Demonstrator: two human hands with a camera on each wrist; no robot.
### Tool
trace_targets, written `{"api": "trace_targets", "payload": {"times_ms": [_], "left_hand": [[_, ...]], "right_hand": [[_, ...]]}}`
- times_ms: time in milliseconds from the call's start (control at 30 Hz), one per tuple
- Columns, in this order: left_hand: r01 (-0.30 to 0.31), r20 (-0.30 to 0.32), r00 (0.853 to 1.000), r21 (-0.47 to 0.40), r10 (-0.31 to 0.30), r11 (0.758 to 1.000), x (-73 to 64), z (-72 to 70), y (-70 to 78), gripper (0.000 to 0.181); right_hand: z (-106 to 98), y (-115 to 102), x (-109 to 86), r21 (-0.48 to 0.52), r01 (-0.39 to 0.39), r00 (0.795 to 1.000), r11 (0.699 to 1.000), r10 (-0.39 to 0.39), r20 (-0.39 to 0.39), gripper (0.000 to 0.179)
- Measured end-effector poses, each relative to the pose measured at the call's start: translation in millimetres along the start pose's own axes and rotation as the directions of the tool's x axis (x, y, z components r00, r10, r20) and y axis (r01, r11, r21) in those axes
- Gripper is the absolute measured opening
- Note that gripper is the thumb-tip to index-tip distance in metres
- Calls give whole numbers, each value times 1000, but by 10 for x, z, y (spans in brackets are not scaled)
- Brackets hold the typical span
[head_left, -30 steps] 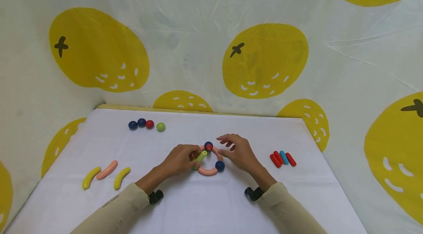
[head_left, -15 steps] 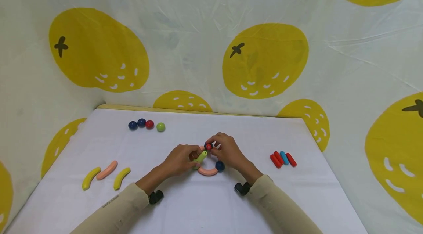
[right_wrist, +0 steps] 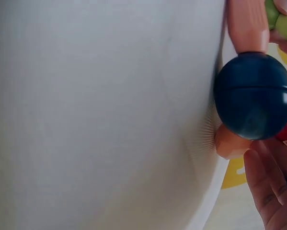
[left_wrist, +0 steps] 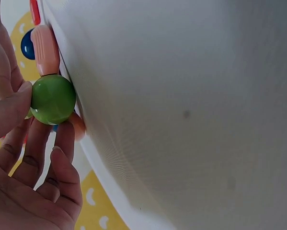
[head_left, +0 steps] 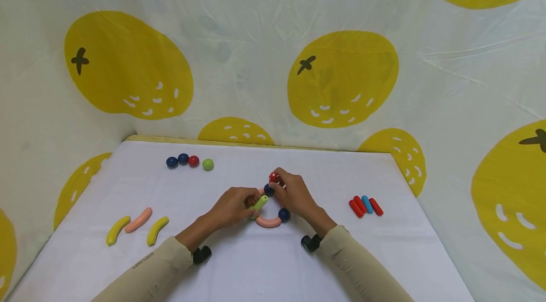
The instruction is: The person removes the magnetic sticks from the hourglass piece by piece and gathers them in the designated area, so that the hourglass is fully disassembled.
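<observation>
A ring of pink curved pieces (head_left: 268, 222) and balls lies mid-table. My left hand (head_left: 233, 206) pinches the ring's green ball (left_wrist: 53, 99) between thumb and fingers. A light green rod (head_left: 259, 203) slants up from that ball beside the fingers. My right hand (head_left: 295, 194) pinches a short red rod (head_left: 273, 178) by thumb and forefinger, just above the blue ball (head_left: 268, 190) at the ring's far side. Whether rod and ball touch, I cannot tell. A second blue ball (right_wrist: 254, 96) joins the ring nearer the right wrist. Fingers partly hide the pink pieces.
Two blue balls, a red ball (head_left: 194, 161) and a green ball (head_left: 207, 164) sit at the back left. Yellow curved pieces (head_left: 117, 230) and a pink one (head_left: 138, 220) lie at left. Red rods (head_left: 356, 208) and a blue rod (head_left: 367, 204) lie at right.
My right hand has come in from the right to the ring's far ball and grasped the red rod there. The rod's tip has shifted up and away. The left hand keeps its place.
</observation>
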State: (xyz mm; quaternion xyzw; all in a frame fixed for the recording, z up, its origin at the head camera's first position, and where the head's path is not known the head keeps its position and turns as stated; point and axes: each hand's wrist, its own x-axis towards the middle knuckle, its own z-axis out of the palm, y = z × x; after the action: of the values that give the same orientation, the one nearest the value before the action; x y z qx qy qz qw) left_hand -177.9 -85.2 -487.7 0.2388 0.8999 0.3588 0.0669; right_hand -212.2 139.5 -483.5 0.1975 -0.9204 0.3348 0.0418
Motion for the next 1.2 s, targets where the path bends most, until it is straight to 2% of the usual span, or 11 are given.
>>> {"api": "trace_targets", "payload": {"times_ms": [167,333,633,800,933,1067,1200], "left_hand": [[4,3,1000,2,-4,1000,2,2,-5,31],[-9,-6,1000,2,9,1000,0,7,-5,28],[-18,-13,1000,14,19,1000,-14,6,-4,26],[-15,-13,1000,12,15,1000,-19,0,0,26],[-15,-13,1000,11,16,1000,-17,4,-8,26],[-19,-13,1000,14,19,1000,-14,7,-15,27],[-24,-10,1000,24,24,999,-12,12,-18,28]], "right_hand": [[-28,17,-17,-4,-73,996,997,72,-53,17],[-150,85,-73,-33,-139,985,990,135,-110,20],[-480,400,-301,-2,-211,965,977,208,-160,25],[-680,571,-446,1,-272,945,962,267,-187,27],[-812,704,-567,-40,-315,929,948,299,-219,29],[-903,833,-692,-99,-338,921,936,307,-240,29],[-978,931,-803,-150,-387,909,910,350,-226,30]]}}
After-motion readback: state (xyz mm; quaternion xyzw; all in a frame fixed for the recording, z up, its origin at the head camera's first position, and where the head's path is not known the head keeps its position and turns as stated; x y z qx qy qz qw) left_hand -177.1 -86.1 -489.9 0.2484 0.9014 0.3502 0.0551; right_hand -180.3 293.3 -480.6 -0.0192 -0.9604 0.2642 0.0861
